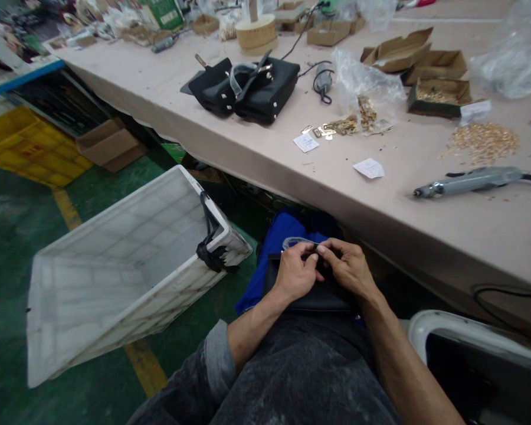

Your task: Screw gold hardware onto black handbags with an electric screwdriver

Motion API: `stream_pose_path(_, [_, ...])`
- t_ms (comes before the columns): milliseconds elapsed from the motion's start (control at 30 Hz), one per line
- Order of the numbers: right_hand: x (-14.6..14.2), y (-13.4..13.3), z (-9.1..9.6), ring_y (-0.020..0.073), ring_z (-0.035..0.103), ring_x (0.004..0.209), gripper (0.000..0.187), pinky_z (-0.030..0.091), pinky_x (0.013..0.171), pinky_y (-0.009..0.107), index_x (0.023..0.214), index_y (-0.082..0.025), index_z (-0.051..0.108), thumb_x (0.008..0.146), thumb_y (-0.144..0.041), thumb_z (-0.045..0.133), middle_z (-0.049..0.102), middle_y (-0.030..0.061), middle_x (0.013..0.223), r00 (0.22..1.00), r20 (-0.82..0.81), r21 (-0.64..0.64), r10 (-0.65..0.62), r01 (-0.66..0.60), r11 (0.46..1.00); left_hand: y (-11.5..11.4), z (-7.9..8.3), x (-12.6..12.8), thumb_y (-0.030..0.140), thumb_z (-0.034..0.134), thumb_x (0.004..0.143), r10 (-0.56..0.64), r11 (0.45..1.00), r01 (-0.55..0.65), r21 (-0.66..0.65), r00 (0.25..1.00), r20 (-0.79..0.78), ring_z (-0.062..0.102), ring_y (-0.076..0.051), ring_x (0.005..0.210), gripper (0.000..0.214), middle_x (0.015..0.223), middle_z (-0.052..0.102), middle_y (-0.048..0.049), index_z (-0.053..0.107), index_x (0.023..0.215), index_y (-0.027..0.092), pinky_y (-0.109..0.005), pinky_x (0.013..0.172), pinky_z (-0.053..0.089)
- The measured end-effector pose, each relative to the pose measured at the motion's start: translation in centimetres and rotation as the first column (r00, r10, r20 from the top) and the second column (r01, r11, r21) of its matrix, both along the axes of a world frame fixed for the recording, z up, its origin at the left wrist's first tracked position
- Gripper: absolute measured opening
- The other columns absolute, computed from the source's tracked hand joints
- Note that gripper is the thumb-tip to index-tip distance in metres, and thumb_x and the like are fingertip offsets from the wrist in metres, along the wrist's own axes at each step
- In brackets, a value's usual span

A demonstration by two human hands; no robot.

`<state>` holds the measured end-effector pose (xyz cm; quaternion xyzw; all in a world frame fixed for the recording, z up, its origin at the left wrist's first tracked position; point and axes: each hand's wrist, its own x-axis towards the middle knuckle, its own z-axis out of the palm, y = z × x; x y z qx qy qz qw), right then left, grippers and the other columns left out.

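Note:
A black handbag (325,300) rests on my lap, mostly covered by my hands and forearms. My left hand (295,270) is closed at its far edge, thumb and fingertips pinched together. Opposite it, my right hand (346,264) pinches at the same spot, with the fingertips of both hands almost meeting. Between them shows a small dark part of the bag, too small to make out exactly. A handle wrapped in clear plastic (294,241) loops up just beyond my left fingers. Blue cloth (265,265) lies under the bag.
On the table (265,150) are black handbags (265,88), gold metal plates (347,125), a pile of small gold pieces (484,141), an open box (440,97) and an electric screwdriver (473,182). A white crate (110,236) stands on the floor at left, beyond it a yellow crate (30,147).

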<state>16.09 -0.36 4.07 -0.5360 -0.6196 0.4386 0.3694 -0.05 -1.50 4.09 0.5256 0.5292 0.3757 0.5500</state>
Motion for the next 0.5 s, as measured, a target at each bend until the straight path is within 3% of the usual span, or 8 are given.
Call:
stream_pose_path(67, [-0.1,-0.1,0.1,0.0168,0.054,0.062,0.034,0.04,0.058,0.028,0.082,-0.018,0.071,0.097,-0.046,0.06,0.063,0.0017,0.07,1.0,-0.01,0.041,-0.029,0.03,0.999,-0.1,0.0,0.2,0.018,0.056,0.093,-0.035,0.999,0.034,0.017,0.997,0.073,0.072,-0.017,0.057,0.023,0.095,0.076,-0.0075,0.07,0.112,0.017,-0.022,0.049,0.053])
stream_pose_path(167, [-0.4,-0.2,0.1,0.0171,0.054,0.061,0.035,0.039,0.057,0.028,0.08,-0.017,0.071,0.097,-0.047,0.061,0.063,0.0024,0.069,0.997,0.003,0.076,-0.08,0.08,0.994,0.0,-0.3,0.3,0.017,0.056,0.092,-0.027,0.999,0.029,-0.015,0.993,0.114,0.07,-0.018,0.053,0.024,0.08,0.074,-0.006,0.071,0.111,0.016,-0.022,0.045,0.053])
stream_pose_path(367, [-0.4,0.1,-0.6,0.0167,0.051,0.056,0.042,0.037,0.052,0.028,0.08,-0.017,0.07,0.094,-0.055,0.064,0.063,0.0033,0.067,0.998,0.005,-0.036,-0.07,0.07,0.997,0.1,-0.6,0.3,0.015,0.058,0.088,0.007,1.0,-0.005,-0.028,0.997,0.081,0.059,-0.012,0.04,0.016,0.057,0.064,-0.0011,0.073,0.094,0.013,-0.019,0.041,0.047])
stream_pose_path(500, [-0.3,0.4,-1.0,0.0181,0.055,0.059,0.044,0.042,0.056,0.028,0.076,-0.017,0.069,0.093,-0.058,0.065,0.065,0.005,0.069,0.996,0.017,-0.034,-0.085,0.085,0.996,0.0,-0.7,0.3,0.016,0.057,0.087,-0.009,0.998,0.018,-0.06,0.988,0.151,0.06,-0.013,0.041,0.023,0.062,0.066,-0.0023,0.073,0.103,0.01,-0.02,0.041,0.052])
